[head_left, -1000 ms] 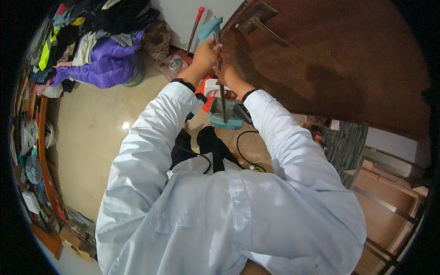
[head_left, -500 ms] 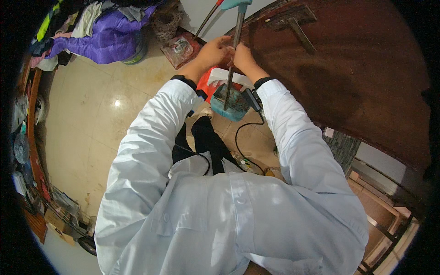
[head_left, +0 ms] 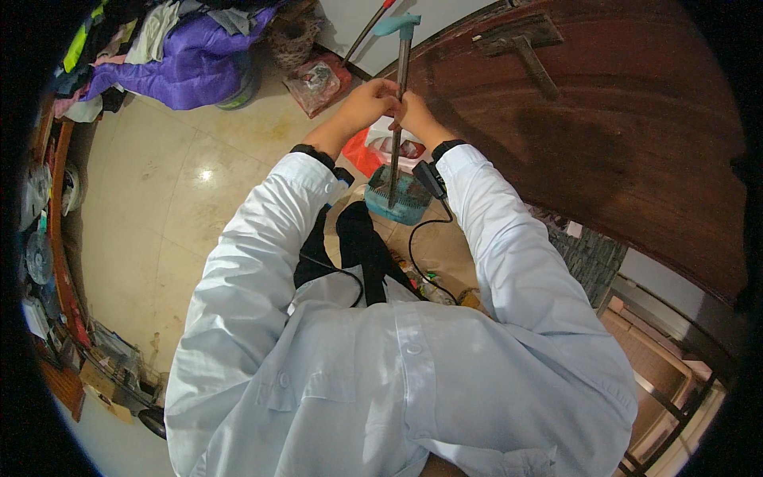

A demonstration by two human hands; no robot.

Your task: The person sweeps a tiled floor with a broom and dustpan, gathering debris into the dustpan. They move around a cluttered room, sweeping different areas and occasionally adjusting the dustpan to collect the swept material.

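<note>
A long-handled dustpan (head_left: 409,208) with a teal, comb-edged pan and a metal pole topped by a teal grip stands in front of me. My left hand (head_left: 367,107) comes to the pole from the left, its fingers curled in against it. From the other side my right hand (head_left: 419,118) closes at the same height, its fingers covering part of the pole. The two hands nearly meet, so the exact finger contact is partly hidden. Dark debris lies in the pan. Just behind the pole is a red and white plastic bag (head_left: 362,153).
At right stands a dark red-brown door (head_left: 604,135) with a lever handle (head_left: 532,63). A purple bag (head_left: 179,67) under a heap of clothes sits far left. A red-topped stick (head_left: 367,33) leans near a red package (head_left: 318,83). Black cables (head_left: 412,238) hang below my arms.
My hands have come slightly lower and nearer to me. The dustpan's grip has shifted left and down, and its pan sits a little lower in view. The white and red bag shows more.
</note>
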